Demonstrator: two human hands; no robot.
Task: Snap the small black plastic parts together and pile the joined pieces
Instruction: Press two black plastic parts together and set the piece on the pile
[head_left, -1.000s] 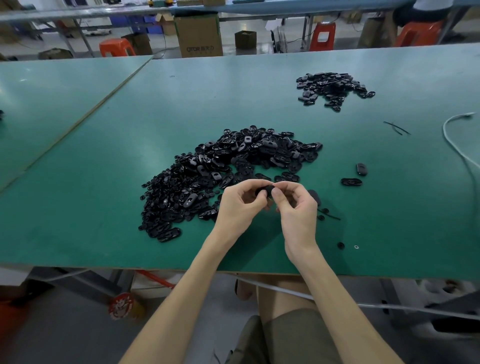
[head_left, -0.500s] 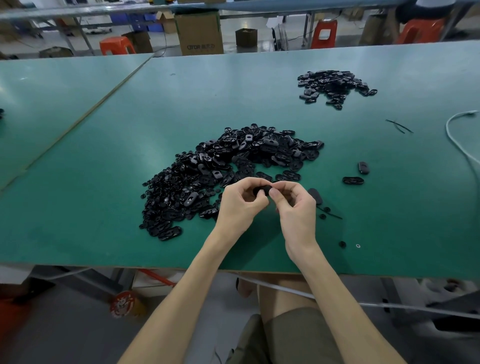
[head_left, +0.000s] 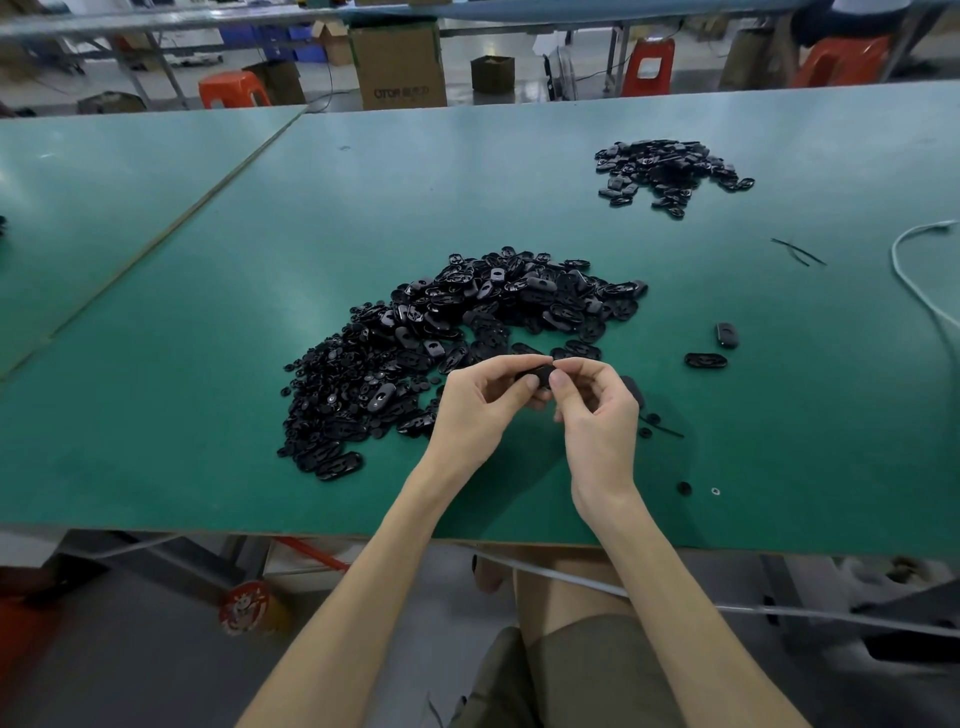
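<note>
My left hand (head_left: 480, 410) and right hand (head_left: 597, 415) pinch 1 black part (head_left: 537, 375) between curled thumbs and fingertips, over the green table (head_left: 208, 415), beside the big heap (head_left: 457, 338). 2 heaps counted, the second a smaller far pile (head_left: 670, 174); 2 single pieces (head_left: 705, 360) lie apart at right.

The table (head_left: 208, 312) is plain teal-green, its near edge raw tan. Every plastic piece is glossy black: the big pile (head_left: 467, 322) at centre, the small pile (head_left: 670, 171) upper right, the part (head_left: 539, 374) mid-frame. Stools (head_left: 231, 88) along the top are orange-red, the box (head_left: 397, 67) brown (dark lettering on it), the cable (head_left: 894, 255) at right white, the shorts (head_left: 571, 675) at bottom olive-grey.
</note>
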